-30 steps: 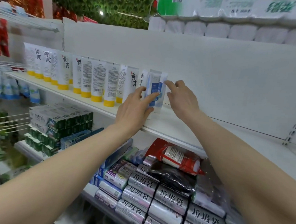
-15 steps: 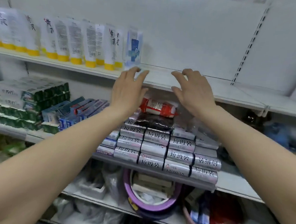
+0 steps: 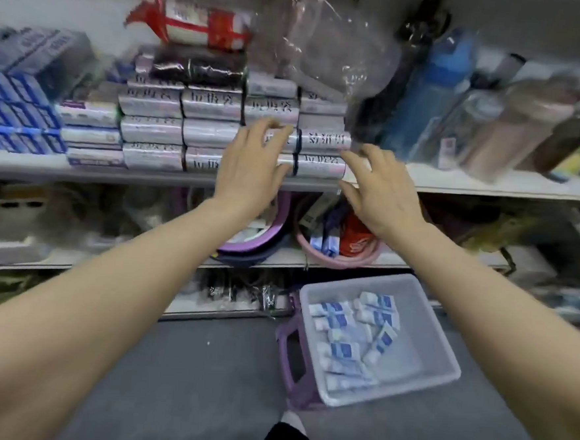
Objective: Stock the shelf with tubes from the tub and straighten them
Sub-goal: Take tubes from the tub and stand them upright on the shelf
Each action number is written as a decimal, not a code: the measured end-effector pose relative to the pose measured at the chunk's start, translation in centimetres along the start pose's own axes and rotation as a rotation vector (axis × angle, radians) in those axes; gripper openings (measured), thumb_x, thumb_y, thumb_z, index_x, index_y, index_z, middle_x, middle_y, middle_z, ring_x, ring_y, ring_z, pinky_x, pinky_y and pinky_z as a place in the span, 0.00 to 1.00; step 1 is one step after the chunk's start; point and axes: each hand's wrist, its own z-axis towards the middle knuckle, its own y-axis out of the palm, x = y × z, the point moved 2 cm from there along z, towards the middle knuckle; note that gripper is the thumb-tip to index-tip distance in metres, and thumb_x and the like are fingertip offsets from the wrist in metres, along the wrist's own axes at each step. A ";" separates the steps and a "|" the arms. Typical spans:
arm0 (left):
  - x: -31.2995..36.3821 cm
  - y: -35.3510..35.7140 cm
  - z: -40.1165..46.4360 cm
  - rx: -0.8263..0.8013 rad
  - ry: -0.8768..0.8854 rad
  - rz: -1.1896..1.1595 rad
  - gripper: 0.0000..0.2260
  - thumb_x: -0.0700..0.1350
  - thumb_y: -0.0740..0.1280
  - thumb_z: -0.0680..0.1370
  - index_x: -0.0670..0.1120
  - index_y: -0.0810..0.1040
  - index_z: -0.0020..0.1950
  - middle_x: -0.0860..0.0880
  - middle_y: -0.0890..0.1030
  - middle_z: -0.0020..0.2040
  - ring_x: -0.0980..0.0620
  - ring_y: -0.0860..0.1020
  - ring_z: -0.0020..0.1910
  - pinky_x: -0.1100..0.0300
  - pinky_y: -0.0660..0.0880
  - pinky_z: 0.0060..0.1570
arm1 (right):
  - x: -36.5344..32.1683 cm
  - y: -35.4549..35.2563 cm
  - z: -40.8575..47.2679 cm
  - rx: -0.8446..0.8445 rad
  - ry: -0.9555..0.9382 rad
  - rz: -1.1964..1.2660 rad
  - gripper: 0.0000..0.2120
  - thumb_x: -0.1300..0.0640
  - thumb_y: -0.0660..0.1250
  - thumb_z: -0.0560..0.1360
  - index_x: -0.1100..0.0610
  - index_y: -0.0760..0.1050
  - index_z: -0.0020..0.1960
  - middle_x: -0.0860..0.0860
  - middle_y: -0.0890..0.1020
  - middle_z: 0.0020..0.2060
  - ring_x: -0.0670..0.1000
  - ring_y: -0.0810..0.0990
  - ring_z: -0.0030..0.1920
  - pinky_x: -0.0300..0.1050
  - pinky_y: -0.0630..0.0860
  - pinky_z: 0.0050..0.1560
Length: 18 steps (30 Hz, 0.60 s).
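A translucent white tub [image 3: 425,346] sits on a purple stool [image 3: 292,364] on the floor at lower right. Several white and blue tubes [image 3: 349,330] lie jumbled inside it. My left hand [image 3: 251,162] and my right hand [image 3: 383,192] hang in the air in front of the middle shelves, well above the tub. Both hands are empty with fingers loosely spread. The upper shelf with the standing tubes is out of view.
Stacked silver rolls with printed labels [image 3: 212,132] fill the shelf [image 3: 490,187] behind my hands. Blue boxes [image 3: 14,111] sit left, bottles [image 3: 428,92] right. Pink and purple basins [image 3: 334,254] stand on the shelf below. Grey floor [image 3: 201,385] spreads beside the stool.
My view has swung down from the top shelf to the lower shelves and the tub. Both hands left the standing tubes and dropped lower, empty.
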 end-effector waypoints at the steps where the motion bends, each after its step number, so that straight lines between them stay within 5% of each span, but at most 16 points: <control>1: 0.9 1.6 -0.7 -0.034 0.010 -0.016 0.23 0.47 0.66 0.78 0.47 0.68 0.71 0.43 0.69 0.69 0.40 0.69 0.64 0.46 0.71 0.59 | 0.8 1.1 -1.8 -0.032 0.025 0.008 0.22 0.50 0.65 0.74 0.57 0.72 0.65 0.60 0.76 0.56 0.64 0.75 0.51 0.55 0.73 0.46; 13: 11.2 22.7 -10.1 -0.464 0.108 -0.157 0.26 0.45 0.74 0.71 0.45 0.74 0.67 0.44 0.75 0.62 0.41 0.74 0.58 0.48 0.75 0.56 | 9.9 16.7 -22.7 -0.487 0.446 0.248 0.21 0.55 0.67 0.76 0.58 0.72 0.67 0.62 0.76 0.58 0.65 0.76 0.51 0.56 0.77 0.46; 18: 13.1 30.2 -15.7 -0.688 0.022 -0.201 0.25 0.43 0.74 0.71 0.46 0.75 0.67 0.45 0.76 0.61 0.40 0.74 0.58 0.46 0.77 0.53 | 12.5 23.2 -30.7 -0.721 0.594 0.316 0.22 0.56 0.65 0.77 0.57 0.69 0.70 0.62 0.75 0.56 0.64 0.76 0.52 0.54 0.75 0.48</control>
